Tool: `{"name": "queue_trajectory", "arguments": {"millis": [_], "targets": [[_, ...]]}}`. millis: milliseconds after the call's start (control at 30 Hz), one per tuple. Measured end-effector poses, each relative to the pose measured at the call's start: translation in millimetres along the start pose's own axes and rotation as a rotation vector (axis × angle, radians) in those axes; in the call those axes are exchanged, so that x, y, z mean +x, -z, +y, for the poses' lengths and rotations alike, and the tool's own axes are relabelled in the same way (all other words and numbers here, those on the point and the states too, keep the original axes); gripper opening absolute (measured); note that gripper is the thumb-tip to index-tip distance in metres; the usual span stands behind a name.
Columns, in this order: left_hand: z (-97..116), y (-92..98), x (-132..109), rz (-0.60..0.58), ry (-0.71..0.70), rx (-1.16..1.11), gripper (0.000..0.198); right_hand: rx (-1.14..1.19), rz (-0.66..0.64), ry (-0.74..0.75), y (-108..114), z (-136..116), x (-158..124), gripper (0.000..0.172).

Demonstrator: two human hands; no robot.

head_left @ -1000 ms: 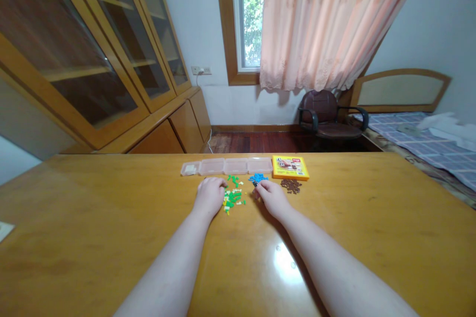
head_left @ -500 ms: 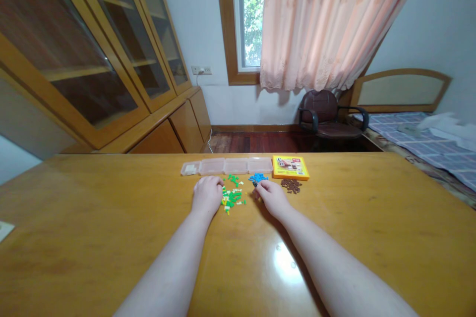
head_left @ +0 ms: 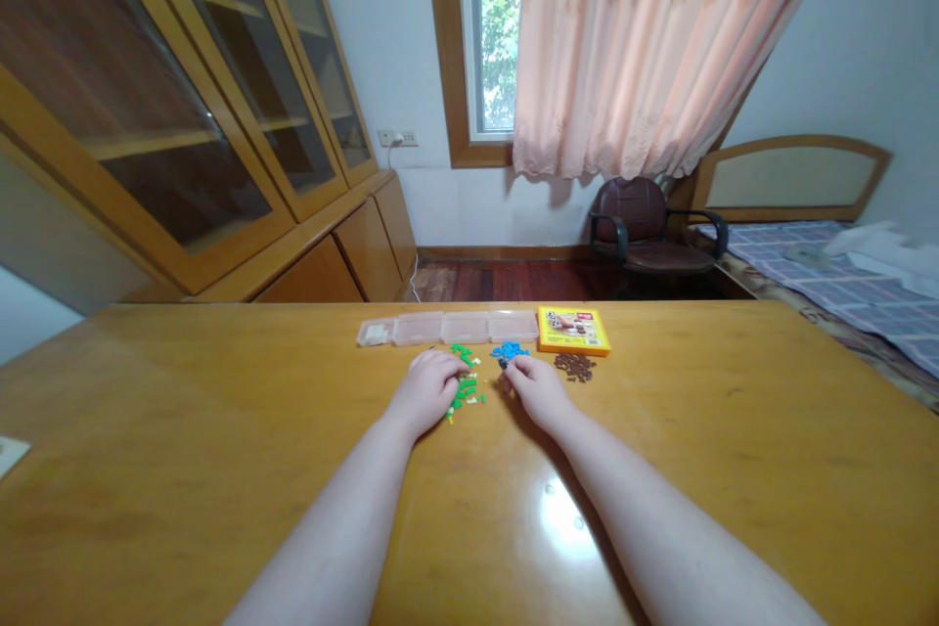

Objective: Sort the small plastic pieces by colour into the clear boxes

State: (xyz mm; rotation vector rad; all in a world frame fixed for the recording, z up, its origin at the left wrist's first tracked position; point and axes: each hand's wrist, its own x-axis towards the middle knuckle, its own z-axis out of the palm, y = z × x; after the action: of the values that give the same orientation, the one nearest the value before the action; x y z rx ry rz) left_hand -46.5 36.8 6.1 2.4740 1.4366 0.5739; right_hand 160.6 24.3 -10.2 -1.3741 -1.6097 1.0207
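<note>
Both my forearms reach across a glossy wooden table (head_left: 220, 430). My left hand (head_left: 427, 391) lies knuckles up over a scatter of small green, white and yellow bricks (head_left: 467, 387), its fingers curled onto them. My right hand (head_left: 534, 387) rests beside a little heap of blue bricks (head_left: 509, 350), fingertips pinched on a small dark piece. A clear plastic tray with several compartments (head_left: 447, 328) lies just beyond the bricks.
A yellow box (head_left: 572, 330) sits right of the tray, with a pile of brown bricks (head_left: 574, 367) in front of it. A paper corner (head_left: 11, 455) shows at the table's left edge. Beyond stand glass-door cabinets, a dark chair (head_left: 646, 225) and a bed.
My left hand has slid rightward onto the green and white bricks, covering part of the scatter. My right hand has stayed in place.
</note>
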Motion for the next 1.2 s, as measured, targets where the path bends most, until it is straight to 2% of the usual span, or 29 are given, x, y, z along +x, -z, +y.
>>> {"name": "queue_trajectory", "arguments": {"millis": [100, 300, 500, 700, 967, 1100, 1200], "targets": [[-1.0, -3.3, -0.3, -0.038, -0.032, 0.013, 0.034, -0.009, 0.000, -0.001, 0.3, -1.8, -0.3, 0.028], [-7.2, -11.4, 0.2, 0.027, 0.109, 0.088, 0.040, -0.026, 0.006, -0.004, -0.4, -2.1, -0.3, 0.028], [-3.6, -5.9, 0.6, 0.035, 0.041, 0.066, 0.033, -0.018, 0.003, -0.003, -1.0, 1.4, 0.2, 0.028], [-10.6, -5.2, 1.2, 0.159, 0.276, 0.163, 0.034, -0.021, -0.003, -0.002, -0.1, 1.3, -0.2, 0.027], [-9.3, -9.1, 2.1, 0.060, 0.311, 0.226, 0.041, -0.024, 0.000, -0.007, 0.0, 2.0, -0.3, 0.028], [-7.9, -11.7, 2.0, -0.017, 0.231, 0.199, 0.043, -0.026, -0.002, 0.002, -0.5, 1.8, -0.1, 0.028], [-6.5, -12.5, 1.9, -0.030, 0.175, 0.167, 0.043, -0.025, -0.003, 0.000, -1.2, 2.5, 0.4, 0.028]]}}
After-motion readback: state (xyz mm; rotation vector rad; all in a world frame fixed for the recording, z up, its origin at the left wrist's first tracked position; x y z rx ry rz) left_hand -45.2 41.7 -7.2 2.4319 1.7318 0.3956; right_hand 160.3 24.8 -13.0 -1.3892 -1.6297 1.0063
